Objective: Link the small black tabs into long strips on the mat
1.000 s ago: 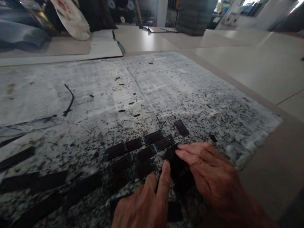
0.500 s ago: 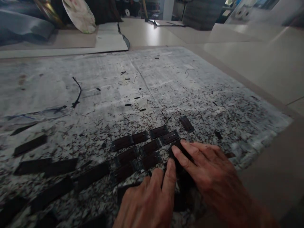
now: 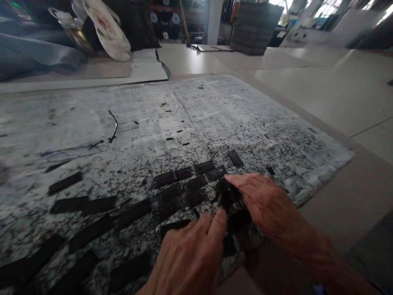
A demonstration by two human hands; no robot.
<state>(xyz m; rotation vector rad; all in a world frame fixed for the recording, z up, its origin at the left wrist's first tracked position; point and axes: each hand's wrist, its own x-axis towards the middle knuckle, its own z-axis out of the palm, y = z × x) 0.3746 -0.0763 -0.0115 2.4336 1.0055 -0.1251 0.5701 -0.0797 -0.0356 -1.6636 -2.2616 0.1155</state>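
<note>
My right hand (image 3: pixel 262 200) reaches in from the right, fingers bunched, their tips at the near right corner of a small dark rectangular piece (image 3: pixel 216 173) with a slit-like line along it. What lies under those fingers is hidden. My left hand (image 3: pixel 195 252) is low in the middle, fingers curled and pressed together; anything in them is out of sight. Between both hands sit dark pieces (image 3: pixel 225 192), too dim to tell apart. Left of them, similar small pieces (image 3: pixel 166 179) lie in rough rows, and one lone piece (image 3: pixel 235 158) lies beyond my right fingertips.
Longer plain black strips (image 3: pixel 92 231) are scattered at the left. Dark shreds cover the near part of a worn whitish sheet (image 3: pixel 132 98) on the table (image 3: pixel 325 86). A thin black cord (image 3: pixel 114 127) lies farther off. A dark stack (image 3: pixel 250 28) stands at the back.
My right fingers have drawn together and moved off the dark piece between the hands, to the slitted piece's corner. My left hand stays close by. The view has tilted up.
</note>
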